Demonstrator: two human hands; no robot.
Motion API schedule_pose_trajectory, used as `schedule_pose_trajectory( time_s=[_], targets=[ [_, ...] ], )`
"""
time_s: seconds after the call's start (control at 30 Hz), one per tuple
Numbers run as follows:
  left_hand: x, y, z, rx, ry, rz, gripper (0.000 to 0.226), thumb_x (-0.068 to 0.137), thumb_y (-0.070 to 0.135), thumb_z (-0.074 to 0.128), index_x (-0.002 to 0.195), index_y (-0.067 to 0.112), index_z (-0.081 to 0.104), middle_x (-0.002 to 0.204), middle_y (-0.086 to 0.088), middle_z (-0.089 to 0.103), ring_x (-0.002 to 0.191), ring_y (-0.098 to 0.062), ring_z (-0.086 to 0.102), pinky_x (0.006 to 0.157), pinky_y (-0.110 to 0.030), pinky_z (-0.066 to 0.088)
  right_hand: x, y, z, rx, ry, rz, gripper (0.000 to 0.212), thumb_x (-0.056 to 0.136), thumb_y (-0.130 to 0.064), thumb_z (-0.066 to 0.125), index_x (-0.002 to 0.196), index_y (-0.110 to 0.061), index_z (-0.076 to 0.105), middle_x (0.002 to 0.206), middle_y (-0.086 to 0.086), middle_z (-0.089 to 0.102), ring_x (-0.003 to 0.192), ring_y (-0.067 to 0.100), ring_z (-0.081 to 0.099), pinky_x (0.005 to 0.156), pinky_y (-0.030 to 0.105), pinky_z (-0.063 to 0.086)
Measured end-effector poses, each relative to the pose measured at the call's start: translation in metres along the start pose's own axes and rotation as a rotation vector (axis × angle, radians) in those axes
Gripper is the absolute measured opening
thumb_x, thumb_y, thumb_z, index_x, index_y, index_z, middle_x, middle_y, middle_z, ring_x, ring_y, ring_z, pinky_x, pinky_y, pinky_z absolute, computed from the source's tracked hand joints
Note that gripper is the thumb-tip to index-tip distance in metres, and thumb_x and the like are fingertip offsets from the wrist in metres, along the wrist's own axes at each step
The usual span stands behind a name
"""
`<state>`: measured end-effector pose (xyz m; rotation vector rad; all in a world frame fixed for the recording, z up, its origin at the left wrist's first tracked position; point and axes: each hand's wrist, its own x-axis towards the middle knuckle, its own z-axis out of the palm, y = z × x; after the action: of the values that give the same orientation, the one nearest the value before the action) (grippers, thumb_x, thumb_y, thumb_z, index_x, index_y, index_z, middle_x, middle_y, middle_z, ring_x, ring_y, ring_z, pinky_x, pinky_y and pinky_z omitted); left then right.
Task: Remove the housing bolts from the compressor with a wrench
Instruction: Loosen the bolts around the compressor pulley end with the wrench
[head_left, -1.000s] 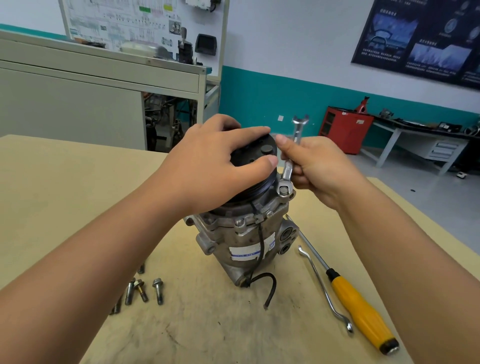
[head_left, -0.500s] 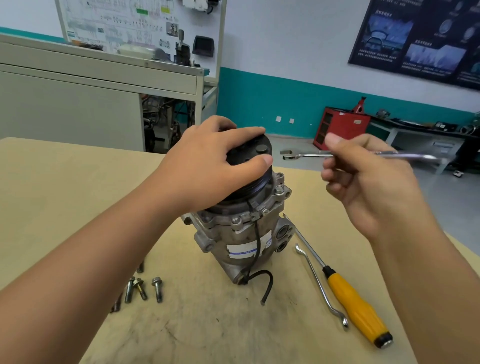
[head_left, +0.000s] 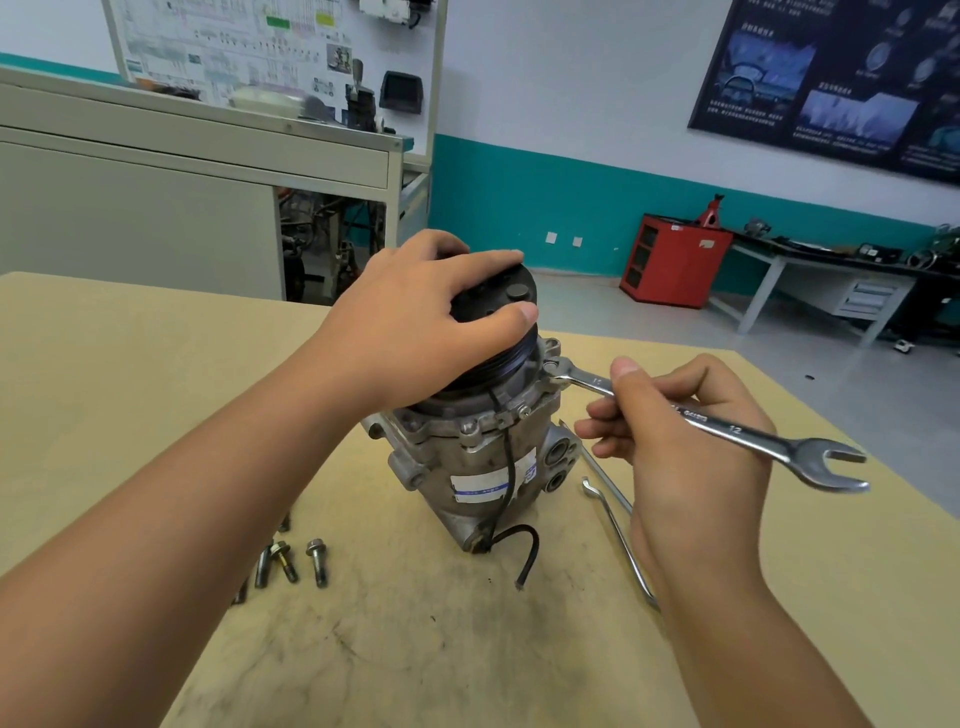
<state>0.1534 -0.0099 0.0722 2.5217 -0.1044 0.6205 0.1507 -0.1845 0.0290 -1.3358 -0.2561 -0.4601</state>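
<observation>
Metal, judged heavy and stiff, the compressor (head_left: 467, 457) is stood upright on the table (head_left: 156, 364), clasped at its top by the left hand (head_left: 410, 332); the smooth wrench (head_left: 737, 430) is gripped mid-shaft by the right hand (head_left: 680, 457).

Silver-grey compressor (head_left: 483, 457) with black pulley (head_left: 498, 306), chrome wrench (head_left: 727, 423), tan table (head_left: 130, 364), teal wall stripe (head_left: 545, 197)
</observation>
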Motion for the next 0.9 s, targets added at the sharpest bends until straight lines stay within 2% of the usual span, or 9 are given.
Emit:
schedule_pose_trajectory(
  time_s=[0.13, 0.3, 0.4, 0.5, 0.57, 0.67, 0.8, 0.9],
  targets=[
    [0.001, -0.002, 0.000, -0.008, 0.003, 0.000, 0.065, 0.072, 0.070, 0.034, 0.135, 0.054, 0.042, 0.135, 0.012, 0.042, 0.128, -0.016, 0.036, 0.103, -0.036, 0.036, 0.022, -0.008, -0.004, -0.035, -0.122, 0.111, 0.029, 0.089, -0.006, 0.061, 0.064, -0.008, 0.045, 0.048, 0.005, 0.061, 0.040, 0.017, 0.058, 0.039, 0.021, 0.044],
    [0.003, -0.003, 0.001, -0.037, 0.000, 0.005, 0.063, 0.071, 0.071, 0.036, 0.132, 0.055, 0.043, 0.131, 0.012, 0.042, 0.127, -0.015, 0.037, 0.103, -0.037, 0.037, 0.078, -0.006, 0.003, -0.195, -0.377, 0.348, 0.029, 0.091, -0.016, 0.061, 0.065, -0.011, 0.048, 0.040, -0.002, 0.047, 0.033, 0.009, 0.038, 0.034, 0.015, 0.032],
    [0.003, -0.004, 0.001, -0.033, 0.019, 0.009, 0.063, 0.071, 0.070, 0.037, 0.132, 0.054, 0.045, 0.128, 0.013, 0.043, 0.125, -0.013, 0.038, 0.097, -0.031, 0.036, 0.099, 0.003, 0.029, -0.333, -0.562, 0.387, 0.037, 0.095, -0.020, 0.055, 0.060, -0.014, 0.042, 0.037, -0.005, 0.038, 0.030, 0.007, 0.029, 0.033, 0.014, 0.023],
    [0.002, -0.003, 0.001, -0.032, 0.022, 0.012, 0.063, 0.072, 0.069, 0.038, 0.132, 0.054, 0.045, 0.128, 0.014, 0.043, 0.125, -0.012, 0.039, 0.094, -0.028, 0.034, 0.107, 0.000, 0.040, -0.416, -0.677, 0.340, 0.033, 0.095, -0.022, 0.053, 0.065, -0.013, 0.045, 0.038, -0.004, 0.036, 0.032, 0.008, 0.027, 0.034, 0.017, 0.021],
    [0.002, -0.003, 0.001, -0.035, 0.015, 0.005, 0.063, 0.071, 0.069, 0.037, 0.132, 0.055, 0.044, 0.129, 0.014, 0.043, 0.125, -0.013, 0.038, 0.097, -0.031, 0.036, 0.103, -0.007, 0.036, -0.344, -0.550, 0.287, 0.027, 0.093, -0.024, 0.058, 0.071, -0.012, 0.049, 0.037, -0.005, 0.039, 0.031, 0.007, 0.030, 0.032, 0.016, 0.025],
    [0.001, -0.002, 0.000, -0.036, 0.005, -0.003, 0.064, 0.071, 0.070, 0.036, 0.133, 0.056, 0.043, 0.130, 0.014, 0.042, 0.126, -0.014, 0.037, 0.102, -0.036, 0.037, 0.089, -0.018, 0.019, -0.096, -0.213, 0.210, 0.025, 0.090, -0.022, 0.064, 0.072, -0.014, 0.049, 0.039, -0.006, 0.048, 0.031, 0.006, 0.041, 0.032, 0.014, 0.030],
    [0.001, -0.001, 0.000, -0.026, 0.000, -0.002, 0.065, 0.071, 0.070, 0.034, 0.134, 0.054, 0.042, 0.132, 0.013, 0.042, 0.127, -0.015, 0.036, 0.103, -0.038, 0.037, 0.060, -0.020, 0.004, -0.133, -0.159, 0.074, 0.028, 0.090, -0.014, 0.062, 0.071, -0.013, 0.042, 0.044, 0.002, 0.058, 0.036, 0.014, 0.055, 0.033, 0.015, 0.029],
    [0.000, 0.000, -0.001, -0.024, 0.003, -0.007, 0.065, 0.071, 0.070, 0.034, 0.134, 0.054, 0.043, 0.134, 0.012, 0.042, 0.128, -0.016, 0.036, 0.103, -0.036, 0.035, 0.047, -0.012, 0.001, -0.112, -0.095, 0.096, 0.027, 0.091, -0.011, 0.059, 0.072, -0.010, 0.040, 0.045, 0.003, 0.059, 0.038, 0.015, 0.058, 0.032, 0.016, 0.028]
  ],
)
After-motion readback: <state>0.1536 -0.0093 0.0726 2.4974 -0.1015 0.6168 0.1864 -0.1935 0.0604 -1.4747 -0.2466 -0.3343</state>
